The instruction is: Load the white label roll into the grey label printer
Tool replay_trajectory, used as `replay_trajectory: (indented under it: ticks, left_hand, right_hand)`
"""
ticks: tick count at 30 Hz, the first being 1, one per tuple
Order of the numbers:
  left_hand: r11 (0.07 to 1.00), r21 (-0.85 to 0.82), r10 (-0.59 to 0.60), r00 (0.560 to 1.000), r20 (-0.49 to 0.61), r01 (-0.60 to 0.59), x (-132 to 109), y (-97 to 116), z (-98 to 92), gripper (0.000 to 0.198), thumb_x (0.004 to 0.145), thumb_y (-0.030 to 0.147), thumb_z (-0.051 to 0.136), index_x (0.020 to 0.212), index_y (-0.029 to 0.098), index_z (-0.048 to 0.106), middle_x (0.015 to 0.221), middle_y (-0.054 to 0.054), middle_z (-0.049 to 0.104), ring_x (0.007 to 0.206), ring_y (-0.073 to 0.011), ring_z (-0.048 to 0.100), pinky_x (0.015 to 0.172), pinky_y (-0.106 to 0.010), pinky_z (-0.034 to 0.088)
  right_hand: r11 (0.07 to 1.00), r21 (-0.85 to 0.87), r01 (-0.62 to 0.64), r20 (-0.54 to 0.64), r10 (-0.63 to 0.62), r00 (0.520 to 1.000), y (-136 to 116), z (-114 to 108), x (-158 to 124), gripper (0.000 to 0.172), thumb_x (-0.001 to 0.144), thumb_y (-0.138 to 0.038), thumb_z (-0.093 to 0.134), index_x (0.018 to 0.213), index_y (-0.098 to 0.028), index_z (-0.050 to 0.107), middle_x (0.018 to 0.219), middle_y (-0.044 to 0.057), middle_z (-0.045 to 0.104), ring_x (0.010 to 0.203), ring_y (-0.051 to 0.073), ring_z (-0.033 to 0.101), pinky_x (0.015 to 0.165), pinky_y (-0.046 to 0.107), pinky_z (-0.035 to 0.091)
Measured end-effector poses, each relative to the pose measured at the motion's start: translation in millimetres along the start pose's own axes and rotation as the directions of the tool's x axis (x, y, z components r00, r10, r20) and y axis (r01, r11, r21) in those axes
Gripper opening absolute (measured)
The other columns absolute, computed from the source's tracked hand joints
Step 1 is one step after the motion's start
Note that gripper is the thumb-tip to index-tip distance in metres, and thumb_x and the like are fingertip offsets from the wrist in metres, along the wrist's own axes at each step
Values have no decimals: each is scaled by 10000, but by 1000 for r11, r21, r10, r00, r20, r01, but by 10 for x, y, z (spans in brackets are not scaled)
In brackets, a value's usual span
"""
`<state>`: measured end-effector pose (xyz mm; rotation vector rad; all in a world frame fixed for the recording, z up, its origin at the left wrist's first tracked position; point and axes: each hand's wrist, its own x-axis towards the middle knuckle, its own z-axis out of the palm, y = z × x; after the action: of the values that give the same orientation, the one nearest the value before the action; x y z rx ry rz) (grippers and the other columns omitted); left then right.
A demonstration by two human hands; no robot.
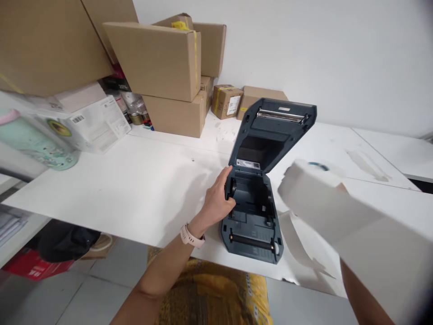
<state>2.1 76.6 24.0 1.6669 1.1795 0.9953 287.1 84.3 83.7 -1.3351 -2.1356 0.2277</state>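
A dark grey label printer [252, 243] stands on the white table with its lid [294, 126] raised. Inside, the bay is bare, and a black roller [252, 242] crosses its front. My left hand [218, 198] grips the printer's left wall, thumb over the inner edge. To the right of the printer, a roll of white label paper [301, 185] is held up, blurred by motion, with a wide strip hanging from it toward me. My right hand [342, 188] is mostly hidden behind this paper; a bit of a finger shows at the roll.
Cardboard boxes [152, 63] are stacked at the back left, with smaller boxes [226, 101] along the wall. On the left are a white carton [98, 122] and a mint-green bottle [37, 140]. A loose paper strip [297, 243] lies right of the printer, near the table's front edge.
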Motion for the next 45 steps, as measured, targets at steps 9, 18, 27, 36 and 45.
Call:
replay_trajectory:
  ticks: [9,18,27,36,45]
  left_hand:
    - [998,36,44,998,42,-46,1,-55,-47,958,720,31,516,1602,319,281,1664,-42,367,1497,-334,417,1251,-541,352]
    - [999,-41,24,997,71,-21,-12,-19,-99,921,752,57,520,1606,305,278,1680,-54,335,1524,-341,370,1266,-556,313]
    - [999,-43,12,997,78,-9,-8,-69,-72,914,763,77,532,1606,321,276,1683,-12,332,1531,-303,367,1277,-481,318]
    - [996,-86,16,996,85,-9,0,-96,-32,874,822,174,585,1617,309,248,1730,-41,194,1587,-351,214,1279,-534,281]
    - [988,-151,62,970,236,-26,-440,-111,28,1209,805,460,807,1639,368,-63,1736,-25,-166,1583,-405,-164,1291,-638,153]
  right_hand:
    - [994,-72,79,589,-21,808,-547,255,529,594,710,-415,757,1274,-279,630,1236,66,704,1113,314,661,921,445,542]
    - [980,-135,143,668,-17,744,-426,560,518,605,825,-586,686,1302,-215,661,1234,128,731,1118,354,678,942,485,531]
    - [971,-43,237,-548,-221,806,-501,-296,619,322,1009,-504,501,1269,-449,683,1230,-38,721,1162,322,667,988,574,527]
    - [975,220,18,-438,82,895,-490,-251,827,510,1040,-602,317,1263,-352,702,1278,2,726,1255,260,651,1106,549,503]
    - [975,78,208,-514,-139,846,-962,88,-399,409,1055,-282,381,1319,-335,689,1436,22,643,1312,286,608,1048,534,510]
